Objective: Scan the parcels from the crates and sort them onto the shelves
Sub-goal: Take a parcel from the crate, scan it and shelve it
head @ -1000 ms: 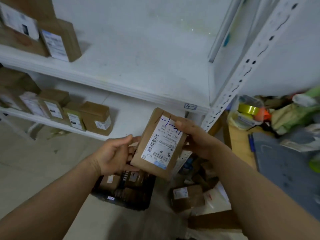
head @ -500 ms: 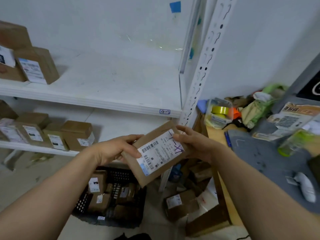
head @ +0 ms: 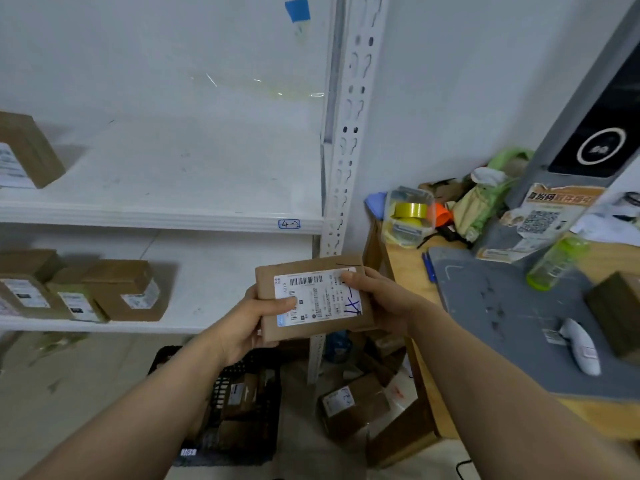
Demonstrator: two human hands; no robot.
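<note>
Here both hands grip one flat brown parcel (head: pixel 313 299) in mid-air, in front of the white slotted shelf upright (head: pixel 349 140) and above the floor, label side up. The left hand (head: pixel 247 323) clamps the parcel's left edge w/ thumb lying on the white shipping label (head: pixel 317 296); the right hand (head: pixel 377 299) holds the right edge, thumb on the label's upper right corner. Label shows barcodes and blue pen scribble near the right hand. Below, on the floor, sits a black crate (head: pixel 263 410) w/ more brown parcels inside, and a loose box (head: pixel 353 403) lies just beside it to the right. The upper shelf (head: pixel 166 216) carries a tag reading approx. "4-2" on its front lip and one box (head: pixel 24 150) at far left. The lower shelf (head: pixel 214 271) holds a row of labelled boxes (head: pixel 121 289) at left. To the right, a wooden worktop (head: pixel 401 268) w/ a grey mat (head: pixel 502 306); a white handheld scanner (head: pixel 580 344) lies on the mat, a green bottle (head: pixel 554 265) near it, and yellow tape rolls (head: pixel 410 211) in a clear tub at the back.
</note>
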